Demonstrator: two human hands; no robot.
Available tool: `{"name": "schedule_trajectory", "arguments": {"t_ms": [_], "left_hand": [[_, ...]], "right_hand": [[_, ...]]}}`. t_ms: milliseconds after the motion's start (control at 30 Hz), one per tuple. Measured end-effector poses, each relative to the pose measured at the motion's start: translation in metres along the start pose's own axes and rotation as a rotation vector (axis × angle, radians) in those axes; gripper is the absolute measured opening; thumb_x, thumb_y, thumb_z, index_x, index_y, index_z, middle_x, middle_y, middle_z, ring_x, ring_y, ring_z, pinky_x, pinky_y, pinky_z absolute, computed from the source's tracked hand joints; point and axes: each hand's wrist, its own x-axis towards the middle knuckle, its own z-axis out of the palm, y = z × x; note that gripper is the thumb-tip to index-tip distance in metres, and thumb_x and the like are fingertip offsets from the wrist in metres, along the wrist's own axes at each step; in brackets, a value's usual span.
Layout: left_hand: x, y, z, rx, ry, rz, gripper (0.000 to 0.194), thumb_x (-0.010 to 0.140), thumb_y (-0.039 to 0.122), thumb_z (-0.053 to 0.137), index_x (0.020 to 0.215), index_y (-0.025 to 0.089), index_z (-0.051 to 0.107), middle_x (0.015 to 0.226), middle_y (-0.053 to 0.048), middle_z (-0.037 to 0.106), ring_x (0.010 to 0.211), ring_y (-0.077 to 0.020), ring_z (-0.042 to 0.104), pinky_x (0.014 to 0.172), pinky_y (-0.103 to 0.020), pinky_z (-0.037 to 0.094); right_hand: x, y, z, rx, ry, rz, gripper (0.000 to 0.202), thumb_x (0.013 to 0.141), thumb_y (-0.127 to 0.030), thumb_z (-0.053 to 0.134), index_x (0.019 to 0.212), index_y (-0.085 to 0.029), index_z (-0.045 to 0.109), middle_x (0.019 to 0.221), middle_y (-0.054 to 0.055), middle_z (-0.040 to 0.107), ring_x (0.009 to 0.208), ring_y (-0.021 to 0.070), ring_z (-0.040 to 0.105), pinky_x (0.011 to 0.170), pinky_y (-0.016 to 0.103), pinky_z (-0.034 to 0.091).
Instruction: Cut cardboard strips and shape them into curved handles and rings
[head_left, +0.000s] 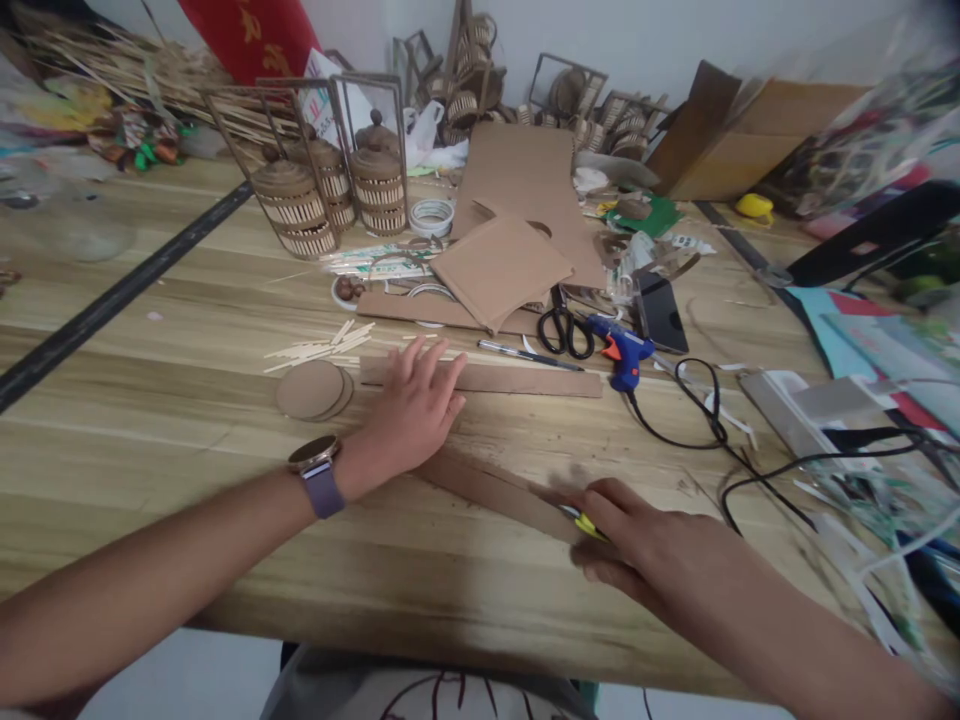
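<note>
My left hand (416, 405) lies open with its fingers spread over the left part of a narrow cardboard strip (525, 380). A second cardboard strip (495, 495) slants across the table between my hands, its far end close to my left wrist. My right hand (637, 535) is closed on what looks like a yellow utility knife (589, 525), mostly hidden by the fingers, at the near end of this second strip. Left of my left hand are round cardboard discs (311, 390) and a scatter of thin wooden sticks (326, 345).
Beyond the strips lie a pen (529, 354), black-handled scissors (564, 330), a blue glue gun (626, 350) with a trailing cord, and a phone (661, 313). Bamboo lanterns (292, 205) stand at the back left. Cardboard sheets (517, 165) and an open box (739, 150) are at the back.
</note>
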Motion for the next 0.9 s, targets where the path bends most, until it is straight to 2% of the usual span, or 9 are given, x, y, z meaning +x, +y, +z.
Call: {"name": "schedule_trajectory", "arguments": {"t_ms": [167, 300, 433, 567, 733, 900], "left_hand": [[0.002, 0.003, 0.002, -0.013, -0.024, 0.026, 0.045, 0.101, 0.027, 0.036, 0.142, 0.010, 0.045, 0.149, -0.021, 0.040, 0.142, -0.0407, 0.027, 0.114, -0.067, 0.021], [0.005, 0.001, 0.007, 0.018, -0.044, 0.022, 0.047, 0.101, 0.027, 0.038, 0.142, 0.008, 0.046, 0.150, -0.023, 0.039, 0.142, -0.0433, 0.026, 0.114, -0.068, 0.020], [0.005, 0.000, 0.014, 0.042, -0.047, 0.032, 0.048, 0.101, 0.029, 0.040, 0.143, 0.007, 0.044, 0.151, -0.023, 0.039, 0.144, -0.0430, 0.025, 0.115, -0.066, 0.020], [0.003, 0.002, 0.014, 0.049, -0.034, 0.039, 0.048, 0.101, 0.029, 0.040, 0.144, 0.007, 0.044, 0.151, -0.023, 0.040, 0.144, -0.0427, 0.025, 0.116, -0.064, 0.020], [0.003, 0.004, 0.009, 0.056, -0.042, 0.043, 0.048, 0.101, 0.028, 0.038, 0.144, 0.007, 0.044, 0.150, -0.023, 0.041, 0.146, -0.0402, 0.024, 0.116, -0.064, 0.021], [0.003, 0.004, 0.009, 0.075, -0.036, 0.058, 0.048, 0.102, 0.029, 0.037, 0.143, 0.007, 0.044, 0.150, -0.022, 0.041, 0.145, -0.0415, 0.024, 0.116, -0.065, 0.022]], "right_hand": [[0.028, -0.022, -0.028, -0.074, -0.031, 0.025, 0.012, 0.096, -0.029, 0.047, 0.092, -0.022, 0.056, 0.083, 0.003, 0.069, 0.056, 0.0184, 0.067, 0.044, 0.027, 0.018], [0.055, -0.043, -0.040, -0.078, -0.079, -0.018, 0.014, 0.098, -0.029, 0.045, 0.095, -0.020, 0.056, 0.078, 0.005, 0.072, 0.069, 0.0212, 0.072, 0.045, 0.027, 0.025], [0.074, -0.054, -0.042, -0.101, -0.137, -0.042, 0.019, 0.100, -0.029, 0.043, 0.104, -0.019, 0.059, 0.087, 0.008, 0.076, 0.080, 0.0254, 0.074, 0.050, 0.026, 0.037], [0.080, -0.059, -0.042, -0.122, -0.132, -0.046, 0.021, 0.099, -0.027, 0.045, 0.110, -0.018, 0.061, 0.086, 0.009, 0.076, 0.080, 0.0270, 0.075, 0.055, 0.027, 0.046], [0.083, -0.062, -0.042, -0.139, -0.116, -0.063, 0.023, 0.099, -0.022, 0.044, 0.111, -0.017, 0.063, 0.084, 0.010, 0.077, 0.076, 0.0279, 0.075, 0.055, 0.029, 0.051], [0.087, -0.066, -0.043, -0.140, -0.142, -0.049, 0.022, 0.096, -0.019, 0.048, 0.111, -0.017, 0.064, 0.081, 0.010, 0.076, 0.074, 0.0297, 0.075, 0.054, 0.032, 0.054]]}}
